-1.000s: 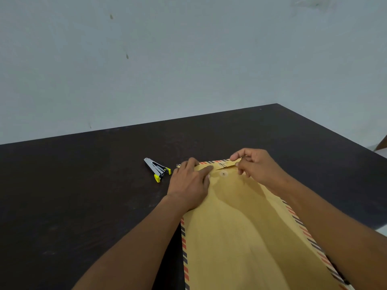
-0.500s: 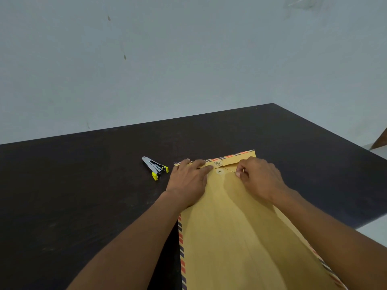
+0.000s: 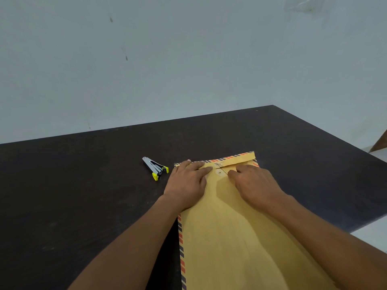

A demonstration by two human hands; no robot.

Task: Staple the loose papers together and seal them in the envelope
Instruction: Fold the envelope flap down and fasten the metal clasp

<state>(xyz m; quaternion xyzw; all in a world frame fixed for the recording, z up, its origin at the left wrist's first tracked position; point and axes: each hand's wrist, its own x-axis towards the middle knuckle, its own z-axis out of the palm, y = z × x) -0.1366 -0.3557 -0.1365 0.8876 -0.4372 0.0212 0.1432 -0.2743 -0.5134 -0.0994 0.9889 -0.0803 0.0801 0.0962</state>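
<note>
A large brown envelope (image 3: 228, 237) with a red-and-blue striped border lies flat on the dark table (image 3: 83, 195). Its flap (image 3: 234, 160) is folded down at the far end, with a thin string running between two small round fasteners. My left hand (image 3: 188, 185) presses flat on the envelope's upper left corner, fingers on the flap. My right hand (image 3: 253, 185) rests just right of the lower fastener (image 3: 219, 172), fingertips pinching the string. The papers are not visible. A silver stapler (image 3: 156, 167) with yellow tips lies on the table, left of the envelope.
The table's far edge meets a pale wall (image 3: 188, 59). Its right edge runs diagonally close to my right forearm, with light floor (image 3: 370, 237) beyond. A brown object (image 3: 380, 143) shows at the far right.
The flap went from held up at the envelope's top edge to lying folded flat. My right hand moved down from the flap edge to beside the lower fastener, drawing the string along.
</note>
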